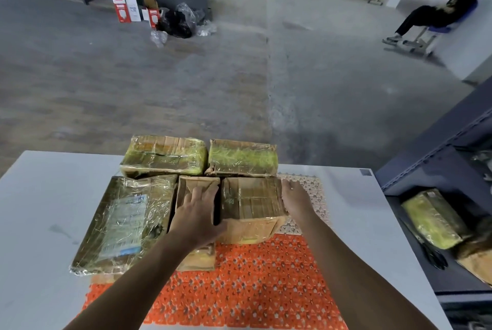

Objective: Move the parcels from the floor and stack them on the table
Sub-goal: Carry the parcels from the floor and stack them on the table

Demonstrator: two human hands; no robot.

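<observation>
— Where is the parcel being handled?

— The taped cardboard parcel (251, 200) sits on the orange mat (253, 276) on the white table (40, 210), right between the two hands.

— How do the hands lie?

— Apart, one on each side of it. The right hand (294, 196) lies flat against its right side, fingers straight. The left hand (198, 212) is at its left side, fingers stretched over the narrow parcel (198, 182) next to it, thumb at the box's near-left corner. Neither hand curls round anything.

— And the other parcels?

— A large flat parcel with a label (125, 223) lies just left of the narrow one. Behind them two yellowish film-wrapped parcels (163, 156) (243, 158) stand side by side at the table's far edge. All five are packed close together.
</observation>
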